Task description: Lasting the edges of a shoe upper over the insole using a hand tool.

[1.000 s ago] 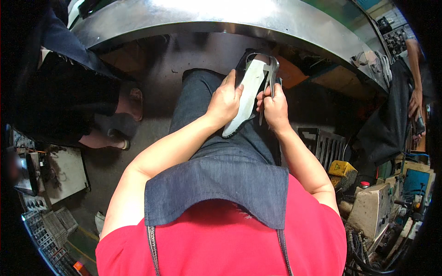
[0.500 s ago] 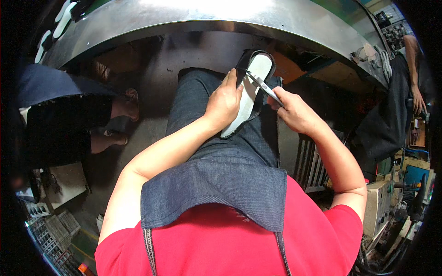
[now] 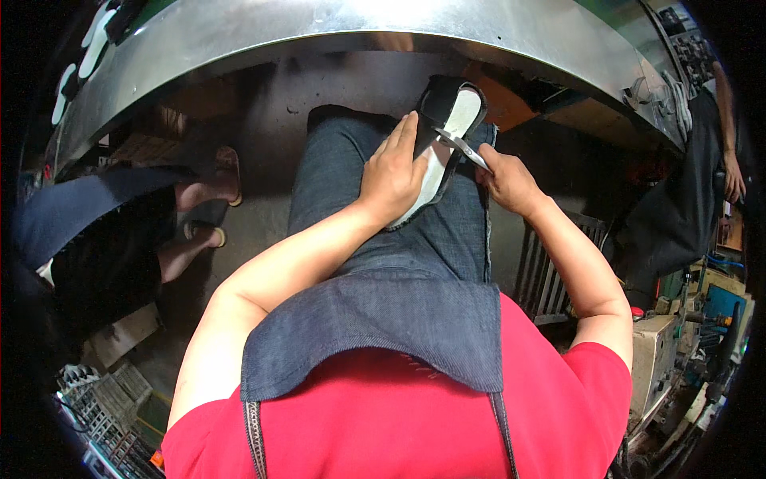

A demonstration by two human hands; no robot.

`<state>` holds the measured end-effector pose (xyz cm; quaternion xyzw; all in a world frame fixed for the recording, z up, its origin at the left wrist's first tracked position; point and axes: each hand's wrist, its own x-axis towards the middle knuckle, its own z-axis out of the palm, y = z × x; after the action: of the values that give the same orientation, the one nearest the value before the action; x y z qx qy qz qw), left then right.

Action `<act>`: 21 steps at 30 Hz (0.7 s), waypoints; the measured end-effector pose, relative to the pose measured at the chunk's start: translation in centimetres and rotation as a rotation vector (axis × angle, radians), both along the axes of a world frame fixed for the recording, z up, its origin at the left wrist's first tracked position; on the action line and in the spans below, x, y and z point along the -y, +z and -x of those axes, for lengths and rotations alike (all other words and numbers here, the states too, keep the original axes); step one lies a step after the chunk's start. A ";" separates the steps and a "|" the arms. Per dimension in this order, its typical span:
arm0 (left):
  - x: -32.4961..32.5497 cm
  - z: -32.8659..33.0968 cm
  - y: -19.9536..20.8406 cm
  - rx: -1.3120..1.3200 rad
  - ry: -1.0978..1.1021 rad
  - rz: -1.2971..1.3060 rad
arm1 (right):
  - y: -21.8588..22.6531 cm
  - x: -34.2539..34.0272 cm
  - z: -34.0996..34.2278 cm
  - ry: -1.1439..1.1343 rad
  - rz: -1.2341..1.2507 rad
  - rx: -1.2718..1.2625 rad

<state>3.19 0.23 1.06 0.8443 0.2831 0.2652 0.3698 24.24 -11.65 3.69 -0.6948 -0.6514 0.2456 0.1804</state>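
A black shoe [image 3: 438, 100] lies sole up across my lap, its long white insole [image 3: 463, 114] facing me and dark upper edges around it. My left hand [image 3: 392, 175] holds the shoe from its left side, fingers stretched along it and the thumb against the insole. My right hand [image 3: 508, 180] is closed round the handles of silver pincers [image 3: 465, 148]. Their jaws reach over the insole to the upper's edge near my left fingertips. What lies under my left palm is hidden.
A metal bench [image 3: 359, 20] curves across the far side, with white soles [image 3: 94, 41] at its left end. Another person's feet [image 3: 195, 191] show at left. At right another person's arm [image 3: 730, 136] hangs beside machinery [image 3: 656, 351]. A slatted rack [image 3: 554, 263] stands right of my leg.
The shoe has shifted slightly up and right and turned, showing less insole. The pincers have swung toward a flatter angle, and my right hand has moved a little right.
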 end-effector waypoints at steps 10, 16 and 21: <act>-2.1 -1.5 0.3 0.038 0.001 0.640 | 0.3 0.2 0.3 -0.046 0.046 -0.020; -3.0 -1.8 0.4 -0.089 -0.056 0.560 | 2.4 1.6 1.1 -0.099 0.062 -0.217; -2.8 -1.7 0.6 -0.080 -0.036 0.547 | 3.8 2.8 3.0 -0.345 -0.020 -0.266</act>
<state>4.88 3.03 1.65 0.7278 0.3435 0.1387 0.5771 21.23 -14.41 7.51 -0.7555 -0.4958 0.2943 0.3112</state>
